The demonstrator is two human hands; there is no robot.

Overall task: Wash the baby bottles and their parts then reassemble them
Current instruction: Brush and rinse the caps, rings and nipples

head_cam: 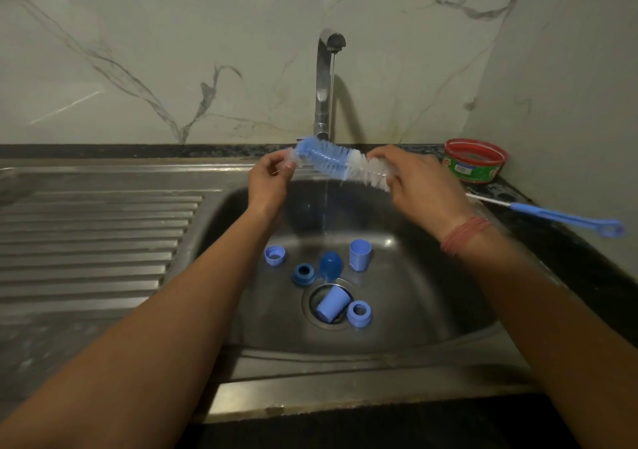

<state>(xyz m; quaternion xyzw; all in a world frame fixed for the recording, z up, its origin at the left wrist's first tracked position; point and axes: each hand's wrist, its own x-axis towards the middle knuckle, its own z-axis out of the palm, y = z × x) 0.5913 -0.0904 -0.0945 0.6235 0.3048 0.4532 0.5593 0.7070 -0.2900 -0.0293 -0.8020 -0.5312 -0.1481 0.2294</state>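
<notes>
Two bare arms reach out from the bottom of the view, over the front edge of a steel sink (431,310). Near the drain (326,305) lie six blue bottle parts. One light blue cap (332,305) lies on its side right on the drain. One ring (359,314) sits just beside it on the right. A second ring (303,273), darker blue, sits farther back. One see-through blue cap (330,265) sits next to that ring. One light blue cap (360,254) stands with its open end up. A third ring (274,254) sits at the far left of the group.

Above the sink, both hands hold things under the tap (324,82). A thin stream of water (327,203) runs down between the hands. The left hand (271,179) has its fingers curled and pinches a small clear part (291,160) that is too blurry to name. The right hand (419,181) has its fingers curled around the white end of one bottle brush (340,165). The blue bristle end of the brush points at the clear part and touches it.

On the dark counter at the right lies one thin brush with a blue handle (559,215). Behind it sits one round red and green tub (474,164). One red thread band (464,236) goes around the right wrist. A ribbed draining board (96,241) lies left of the sink bowl.
</notes>
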